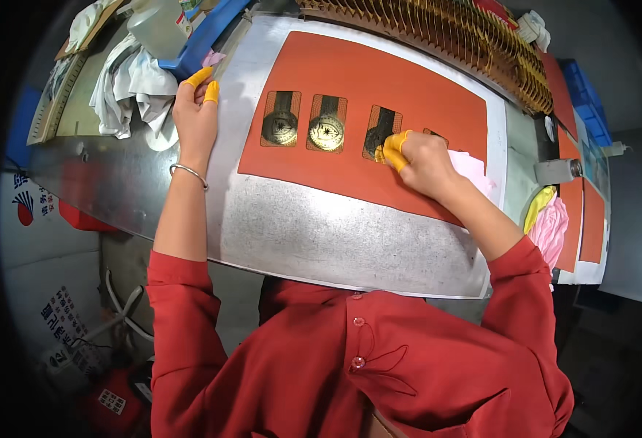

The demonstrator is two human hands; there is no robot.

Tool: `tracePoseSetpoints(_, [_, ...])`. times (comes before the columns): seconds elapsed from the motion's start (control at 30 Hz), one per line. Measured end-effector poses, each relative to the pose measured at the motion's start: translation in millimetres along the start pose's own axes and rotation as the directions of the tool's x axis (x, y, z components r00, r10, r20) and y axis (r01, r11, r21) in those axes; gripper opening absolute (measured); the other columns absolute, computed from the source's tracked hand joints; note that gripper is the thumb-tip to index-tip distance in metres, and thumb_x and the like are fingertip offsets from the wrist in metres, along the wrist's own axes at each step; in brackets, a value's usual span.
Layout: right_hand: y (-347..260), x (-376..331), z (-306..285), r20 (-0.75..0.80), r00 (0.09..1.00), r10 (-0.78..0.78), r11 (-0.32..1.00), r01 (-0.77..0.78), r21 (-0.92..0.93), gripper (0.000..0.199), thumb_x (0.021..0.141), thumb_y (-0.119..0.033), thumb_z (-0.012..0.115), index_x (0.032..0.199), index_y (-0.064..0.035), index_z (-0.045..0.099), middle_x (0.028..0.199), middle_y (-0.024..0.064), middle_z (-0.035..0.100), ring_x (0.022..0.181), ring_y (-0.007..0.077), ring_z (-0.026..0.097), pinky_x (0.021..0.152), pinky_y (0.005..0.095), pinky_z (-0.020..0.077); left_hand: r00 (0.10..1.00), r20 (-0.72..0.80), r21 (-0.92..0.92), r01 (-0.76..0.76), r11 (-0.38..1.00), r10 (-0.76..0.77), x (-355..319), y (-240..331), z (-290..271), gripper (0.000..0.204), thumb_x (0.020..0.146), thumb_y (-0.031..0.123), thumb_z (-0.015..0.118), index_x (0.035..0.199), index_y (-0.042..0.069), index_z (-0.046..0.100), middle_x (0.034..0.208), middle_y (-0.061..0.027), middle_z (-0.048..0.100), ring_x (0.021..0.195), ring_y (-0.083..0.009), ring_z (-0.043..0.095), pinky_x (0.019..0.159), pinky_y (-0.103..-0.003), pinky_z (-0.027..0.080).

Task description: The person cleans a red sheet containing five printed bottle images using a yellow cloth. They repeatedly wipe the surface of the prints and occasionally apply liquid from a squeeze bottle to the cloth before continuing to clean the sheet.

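My right hand (424,162), with yellow finger cots, is closed with its fingertips on the lower part of a dark decorated metal plate (381,125). Whatever it pinches is hidden under the fingers. To the left lie two similar plates, one with a dull round emblem (280,130) and one whose round emblem (327,133) shines gold. A fourth plate (435,133) is mostly covered by my right hand. All rest on an orange-red mat (335,66). My left hand (195,113), also in yellow finger cots, hovers beside the mat with thumb and forefinger apart, near a pink scrap (213,58).
A rack of many thin gold-brown plates (438,36) stands along the back. White cloths (135,87) and a blue bin (204,40) are at left. At right are pink paper (473,174), a small bottle (558,171) and pink cloth (551,226). The metal table's edge (350,288) is nearest me.
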State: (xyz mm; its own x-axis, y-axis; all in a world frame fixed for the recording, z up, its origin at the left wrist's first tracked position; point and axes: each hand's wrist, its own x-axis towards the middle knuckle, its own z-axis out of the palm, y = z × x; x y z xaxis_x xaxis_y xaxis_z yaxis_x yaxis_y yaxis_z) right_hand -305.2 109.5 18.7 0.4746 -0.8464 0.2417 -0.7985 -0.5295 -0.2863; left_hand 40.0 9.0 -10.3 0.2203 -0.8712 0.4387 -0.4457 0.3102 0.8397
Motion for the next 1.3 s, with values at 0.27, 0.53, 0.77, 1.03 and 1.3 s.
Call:
tracePoseSetpoints(0.27, [8.5,-3.6,-1.5,0.003,0.999,-0.035,0.999,0.035,-0.003,0.007,0.074,-0.011,0.065,0.078,-0.0051,0.064,0.069,0.0108,0.060,0.062,0.0280,0.059,0.055,0.0384,0.0477,0.999,0.012,-0.009,0.034,0.999,-0.034,0.7,-3.0,-1.9,0.026,0.087,0.001,0.054,0.113,-0.003,0.057,0.106,-0.0086,0.062,0.095,-0.0126,0.058,0.086,-0.023,0.045])
tracePoseSetpoints(0.53, [27.7,7.0,-5.5,-0.049,0.999,0.018,1.000,-0.018,0.014,0.011,0.074,-0.015,0.065,0.079,-0.0052,0.064,0.067,0.0118,0.060,0.062,0.0294,0.059,0.055,0.0403,0.0476,1.000,0.023,-0.009,0.006,1.000,-0.005,1.2,-6.8,-2.4,0.027,0.088,0.003,0.054,0.114,-0.003,0.057,0.106,-0.0099,0.062,0.096,-0.0137,0.058,0.087,-0.024,0.044])
tracePoseSetpoints(0.77, [35.2,23.9,-8.5,-0.028,0.995,0.094,0.995,-0.095,-0.043,0.008,0.077,-0.011,0.062,0.081,-0.0041,0.064,0.070,0.0132,0.061,0.063,0.0310,0.059,0.056,0.0388,0.0474,0.998,0.037,-0.014,0.056,0.998,-0.055,2.1,3.1,1.4,0.027,0.087,0.002,0.055,0.113,-0.002,0.057,0.106,-0.0097,0.062,0.096,-0.0136,0.059,0.086,-0.024,0.045])
tracePoseSetpoints(1.03, [40.5,45.5,3.2,-0.052,0.989,0.139,0.989,-0.141,-0.034,0.011,0.076,-0.014,0.062,0.081,-0.0043,0.064,0.072,0.0136,0.062,0.066,0.0315,0.060,0.058,0.0417,0.0480,0.999,0.036,-0.001,0.014,1.000,-0.014,0.8,5.0,4.1,0.026,0.085,0.001,0.056,0.111,-0.002,0.058,0.100,-0.0065,0.061,0.089,-0.0121,0.057,0.082,-0.024,0.045])
tracePoseSetpoints(1.3, [39.4,49.1,4.8,-0.074,0.996,0.050,0.999,-0.051,-0.011,0.008,0.076,-0.013,0.062,0.077,-0.0047,0.062,0.068,0.0142,0.059,0.061,0.0322,0.058,0.055,0.0420,0.0475,0.999,0.026,0.003,-0.032,0.999,0.032,-0.7,10.3,-0.2,0.024,0.084,0.002,0.057,0.108,-0.001,0.059,0.097,-0.0068,0.059,0.087,-0.0133,0.057,0.081,-0.025,0.045])
